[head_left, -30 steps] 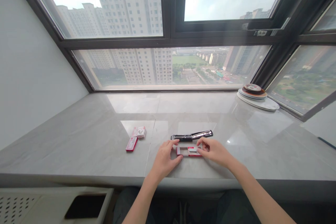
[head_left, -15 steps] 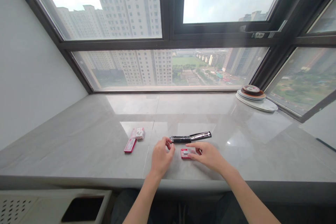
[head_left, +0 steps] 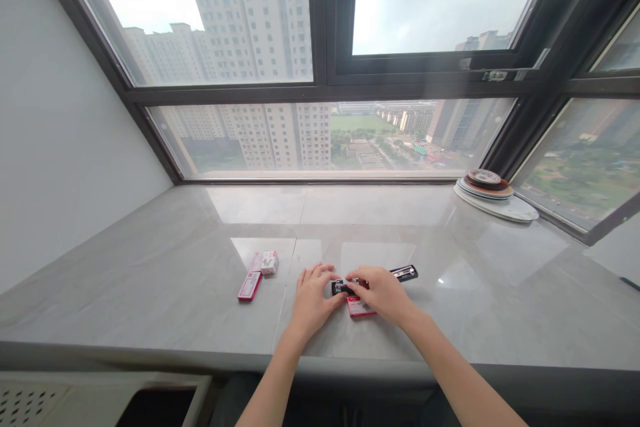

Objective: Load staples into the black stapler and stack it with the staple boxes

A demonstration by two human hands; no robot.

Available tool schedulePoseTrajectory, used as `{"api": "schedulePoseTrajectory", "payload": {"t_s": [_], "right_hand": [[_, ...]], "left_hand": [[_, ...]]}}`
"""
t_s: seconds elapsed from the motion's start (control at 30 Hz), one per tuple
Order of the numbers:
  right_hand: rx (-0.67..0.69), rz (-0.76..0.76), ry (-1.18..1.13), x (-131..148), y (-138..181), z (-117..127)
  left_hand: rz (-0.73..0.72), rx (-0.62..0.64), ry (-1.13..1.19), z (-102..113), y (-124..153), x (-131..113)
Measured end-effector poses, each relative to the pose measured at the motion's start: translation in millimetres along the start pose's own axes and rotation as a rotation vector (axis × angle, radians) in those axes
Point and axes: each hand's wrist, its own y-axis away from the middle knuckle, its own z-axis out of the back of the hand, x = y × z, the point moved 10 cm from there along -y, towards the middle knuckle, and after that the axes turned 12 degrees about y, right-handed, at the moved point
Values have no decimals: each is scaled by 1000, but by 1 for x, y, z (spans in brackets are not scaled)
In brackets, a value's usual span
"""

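Big windows (head_left: 275, 137) with dark frames look out on tall buildings, and below them is a shiny gray stone counter (head_left: 170, 287). On it, a black stapler (head_left: 339, 288) lies opened out long, right at the hands. It runs from left to right, with its far end pointing up and away a little. The left hand (head_left: 311, 297) is nearest the left end: its thumb and pointer finger close around that end, and its other fingers fan out. The right hand (head_left: 381, 288) is over the middle, its thumb and finger tips close together and pointing left. I cannot tell if they pinch something tiny. Both hands touch or almost touch the stapler, one at its end and one on top.

The stapler looks hard and smooth, with shiny metal inside. Just on the near side of it is a flat red and white box (head_left: 358, 307), partly under the right hand. Off to the left are a flat pink box (head_left: 249, 286) and a chunky white box (head_left: 269, 263).
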Motion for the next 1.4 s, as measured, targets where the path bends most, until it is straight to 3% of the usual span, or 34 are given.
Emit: {"api": "schedulePoseTrajectory", "payload": {"t_s": [0.37,0.57,0.73,0.8,0.97,1.03,1.13,1.23,1.4], "right_hand": [[24,5,29,3,-4,-3],[-4,-171,131,-13,1,3],[34,-148,-52,-4,11,-8],[9,-196,-164,-18,23,-9],[64,-570,-493,-105,72,-23],[52,-641,-640,-125,79,-18],[-10,-533,-755,-122,56,4],[4,-348,-669,-93,19,20],[111,-105,-387,-35,-20,9]], "left_hand": [[-7,-9,11,3,-4,-2],[0,-13,7,4,-6,-1],[-3,-24,14,5,-6,0],[0,-19,20,4,-6,0],[20,-13,41,5,-7,4],[20,-10,46,5,-7,4],[14,-9,50,5,-7,3],[16,-10,54,5,-6,2],[16,-11,51,4,-6,3]]}}
